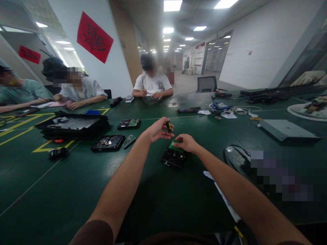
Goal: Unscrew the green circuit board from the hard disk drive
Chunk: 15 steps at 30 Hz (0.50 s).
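Hard drive (173, 158): black, flat on green table, centre of view, tilted slightly off square to table edge. Green circuit board (175, 146) on its far end, face up, partly hidden under fingers. Screwdriver (169, 126): short, black handle with yellow marking, held upright above drive's far end, tip hidden. Contact between tip and board cannot be told.

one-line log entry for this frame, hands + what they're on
left hand: grips black-yellow screwdriver handle | right hand: on green circuit board | board: atop black hard drive | surface: green table
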Each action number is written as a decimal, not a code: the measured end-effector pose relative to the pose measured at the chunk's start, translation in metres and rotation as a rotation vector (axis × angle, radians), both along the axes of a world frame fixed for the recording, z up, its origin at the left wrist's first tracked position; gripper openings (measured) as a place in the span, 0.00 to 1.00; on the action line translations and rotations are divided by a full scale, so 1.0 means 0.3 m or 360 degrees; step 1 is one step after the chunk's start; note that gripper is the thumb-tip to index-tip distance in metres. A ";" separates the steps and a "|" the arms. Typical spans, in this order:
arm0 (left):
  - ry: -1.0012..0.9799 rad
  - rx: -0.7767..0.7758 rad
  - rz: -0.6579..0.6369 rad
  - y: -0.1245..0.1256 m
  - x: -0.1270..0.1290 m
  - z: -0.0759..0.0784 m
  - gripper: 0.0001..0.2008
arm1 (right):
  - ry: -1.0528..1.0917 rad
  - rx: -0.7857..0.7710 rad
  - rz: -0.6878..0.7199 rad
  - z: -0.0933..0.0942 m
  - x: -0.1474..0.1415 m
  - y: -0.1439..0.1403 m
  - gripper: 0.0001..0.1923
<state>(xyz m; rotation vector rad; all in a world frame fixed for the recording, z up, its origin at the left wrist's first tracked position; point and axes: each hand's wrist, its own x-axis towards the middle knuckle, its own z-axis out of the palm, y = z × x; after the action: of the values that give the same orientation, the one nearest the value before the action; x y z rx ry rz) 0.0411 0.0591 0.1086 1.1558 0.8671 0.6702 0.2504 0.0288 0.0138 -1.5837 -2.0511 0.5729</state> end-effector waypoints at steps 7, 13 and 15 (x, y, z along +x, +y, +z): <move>-0.0041 -0.0039 0.0029 0.002 0.000 -0.003 0.18 | 0.0010 0.0027 0.0004 -0.003 -0.001 0.003 0.19; 0.0007 -0.0005 0.0000 0.002 0.000 -0.001 0.19 | 0.0005 0.0024 0.0026 0.007 -0.001 -0.007 0.18; 0.0036 0.0039 -0.0004 -0.002 0.005 0.002 0.20 | 0.0009 0.0015 0.0021 0.006 -0.001 -0.005 0.19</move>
<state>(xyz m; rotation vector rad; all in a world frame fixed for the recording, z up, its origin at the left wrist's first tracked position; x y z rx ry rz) 0.0426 0.0585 0.1091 1.1882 0.8783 0.6688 0.2501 0.0273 0.0157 -1.5623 -2.0587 0.5709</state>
